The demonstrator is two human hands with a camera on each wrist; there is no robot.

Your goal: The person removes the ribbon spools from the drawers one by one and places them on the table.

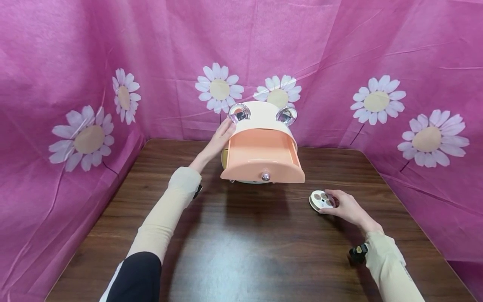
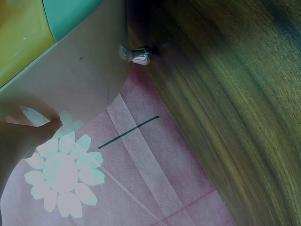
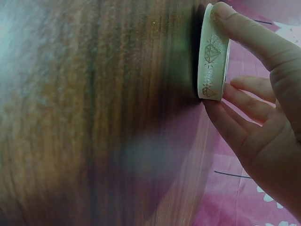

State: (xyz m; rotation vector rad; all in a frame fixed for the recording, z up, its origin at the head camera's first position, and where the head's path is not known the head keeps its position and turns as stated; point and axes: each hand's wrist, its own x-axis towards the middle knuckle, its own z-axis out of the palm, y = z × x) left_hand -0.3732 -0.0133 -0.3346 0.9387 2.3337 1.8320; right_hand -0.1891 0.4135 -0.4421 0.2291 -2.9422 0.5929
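A small white cabinet (image 1: 260,113) with two chrome rings on top stands toward the back of the table. Its peach drawer (image 1: 264,167), with a round silver knob (image 1: 266,176), is pulled out. My left hand (image 1: 219,139) rests against the cabinet's left side, fingers extended; the left wrist view shows the thumb on the pale side wall (image 2: 89,80). At the right, my right hand (image 1: 349,208) grips a ribbon spool (image 1: 320,200) between thumb and fingers, at the tabletop. Diamond outlines are printed on its cream ribbon (image 3: 212,59).
Below the peach drawer, a yellow front (image 2: 23,37) and a teal front (image 2: 68,16) show in the left wrist view, along with a short metallic foot (image 2: 138,55). The brown wooden table (image 1: 226,251) is bordered by a pink curtain (image 1: 170,50) with white flowers.
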